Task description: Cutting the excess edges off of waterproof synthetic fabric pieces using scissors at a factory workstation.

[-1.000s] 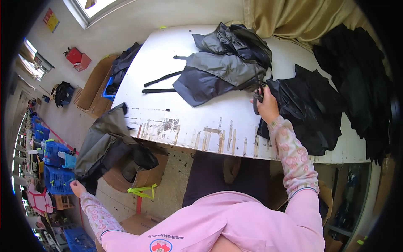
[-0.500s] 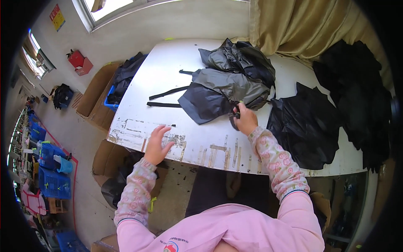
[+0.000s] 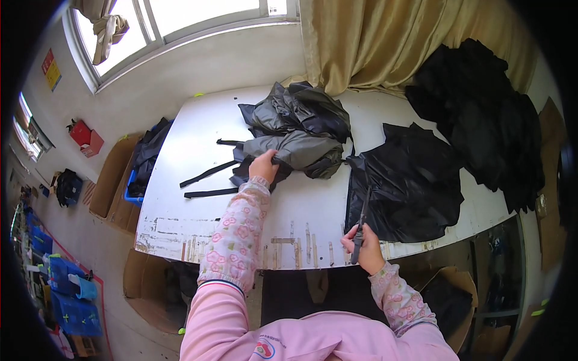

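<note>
My left hand [image 3: 264, 167] is closed on the near piece of a grey and black fabric heap [image 3: 295, 147], with the fingertips partly hidden in the folds. Dark straps [image 3: 209, 173] stick out from this heap toward the left. Near the front edge of the table, my right hand [image 3: 368, 251] grips a pair of dark scissors [image 3: 363, 219], blades pointing away from me. Beside and beyond the scissors lies a spread pile of thin black fabric [image 3: 409, 183].
The white table [image 3: 180, 210] has worn tape marks along its near edge. A large black fabric stack [image 3: 481, 108] lies at the right by the gold curtain [image 3: 361, 48]. Cardboard boxes [image 3: 111, 180] and a blue crate [image 3: 133, 191] stand left; another box [image 3: 463, 283] sits below right.
My left hand has moved from over the bare tabletop onto the fabric. My right hand has drawn back from the heap toward the near edge with the scissors. The view has shifted.
</note>
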The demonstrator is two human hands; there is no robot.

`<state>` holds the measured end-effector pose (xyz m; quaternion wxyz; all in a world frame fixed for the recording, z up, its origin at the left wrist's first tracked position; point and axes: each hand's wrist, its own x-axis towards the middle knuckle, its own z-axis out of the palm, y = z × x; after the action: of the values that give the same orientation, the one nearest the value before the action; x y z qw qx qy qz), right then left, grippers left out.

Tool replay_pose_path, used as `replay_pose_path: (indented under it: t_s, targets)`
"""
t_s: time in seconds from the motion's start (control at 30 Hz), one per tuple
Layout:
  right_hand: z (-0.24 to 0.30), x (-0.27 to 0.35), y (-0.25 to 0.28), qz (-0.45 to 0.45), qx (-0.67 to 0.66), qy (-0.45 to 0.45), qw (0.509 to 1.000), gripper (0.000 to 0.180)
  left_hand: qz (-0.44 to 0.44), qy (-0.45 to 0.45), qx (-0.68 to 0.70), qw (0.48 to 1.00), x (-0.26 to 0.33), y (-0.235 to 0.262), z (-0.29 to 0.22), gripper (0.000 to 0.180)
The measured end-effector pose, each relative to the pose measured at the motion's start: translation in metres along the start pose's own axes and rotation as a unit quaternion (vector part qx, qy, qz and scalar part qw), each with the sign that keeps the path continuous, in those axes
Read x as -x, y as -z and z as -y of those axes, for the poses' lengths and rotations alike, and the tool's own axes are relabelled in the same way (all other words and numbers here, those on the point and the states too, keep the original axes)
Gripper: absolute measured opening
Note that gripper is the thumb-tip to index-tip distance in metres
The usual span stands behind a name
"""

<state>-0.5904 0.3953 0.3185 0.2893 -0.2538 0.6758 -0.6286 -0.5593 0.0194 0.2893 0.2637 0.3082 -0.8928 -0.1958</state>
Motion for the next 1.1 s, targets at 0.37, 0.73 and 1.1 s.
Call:
replay_pose_path:
  t_s: [0.37,0.73,1.1]
  targets:
    - [0.025,-0.056,-0.034,-0.049,-0.208,0.093,0.972,0.036,-0.224,-0.082,0.655,0.717,-0.025,0.226,-0.149,0.019]
    - [0.137,-0.096,-0.038,-0.015,-0.27,0.21,0.94,0.027,-0.26,-0.202,0.485,0.81,0.053,0.272,-0.153,0.034]
    - [0.198,-0.031,0.091,0.134,0.099,0.195,0.966,0.034,0.334,-0.133,-0.154,0.92,0.227,0.217,-0.009,0.071]
